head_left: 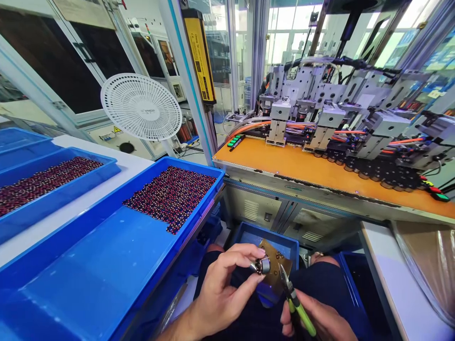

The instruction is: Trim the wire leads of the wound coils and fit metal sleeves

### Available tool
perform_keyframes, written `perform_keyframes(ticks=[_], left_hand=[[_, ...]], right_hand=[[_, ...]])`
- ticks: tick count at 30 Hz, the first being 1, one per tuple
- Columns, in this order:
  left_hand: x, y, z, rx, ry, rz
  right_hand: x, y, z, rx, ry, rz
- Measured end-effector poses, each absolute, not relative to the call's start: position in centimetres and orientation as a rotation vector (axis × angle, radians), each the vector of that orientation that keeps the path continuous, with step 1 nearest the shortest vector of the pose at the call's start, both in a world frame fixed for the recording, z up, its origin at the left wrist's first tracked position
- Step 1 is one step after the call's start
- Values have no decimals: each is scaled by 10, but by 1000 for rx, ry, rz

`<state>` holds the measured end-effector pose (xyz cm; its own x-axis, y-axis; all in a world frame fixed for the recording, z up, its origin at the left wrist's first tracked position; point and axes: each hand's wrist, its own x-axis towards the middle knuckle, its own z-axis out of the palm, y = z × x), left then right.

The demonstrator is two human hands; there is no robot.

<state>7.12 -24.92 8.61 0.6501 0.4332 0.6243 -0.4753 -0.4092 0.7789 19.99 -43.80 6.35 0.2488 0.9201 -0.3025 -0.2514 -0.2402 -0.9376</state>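
Between the thumb and fingers of my left hand (231,284) is a small cylindrical motor part (263,265), silver on its side with copper-coloured bits at one end. My right hand (316,312) grips a pair of pliers (295,298) with bright green handles. Their pointed jaws are up, a short way right of the motor part and apart from it. Below both hands, a blue bin (245,232) stands low between my knees. A brown sheet (280,267) lies in it, with several small ring-like pieces (279,255) on top.
To the left, a long blue tray (88,265) holds rows of small dark-red parts (174,192) at its far end. Another blue tray (106,166) of parts lies beyond. A white fan (142,106) stands behind. Ahead, a machine (320,118) sits on an orange-topped bench (270,156).
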Motion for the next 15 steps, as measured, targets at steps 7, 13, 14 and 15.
perform_keyframes(ticks=[7, 13, 14, 15], left_hand=[[67, -248, 86, 1835, -72, 1032], [64, -248, 87, 1858, -65, 1029], [64, -248, 88, 1857, -62, 1022], [64, -248, 88, 1856, -59, 1014]], right_hand=[[190, -424, 89, -1328, -359, 1390], [196, -424, 75, -1353, -415, 1505], [197, -425, 70, -1342, -446, 1520], [199, -427, 65, -1323, -489, 1528]])
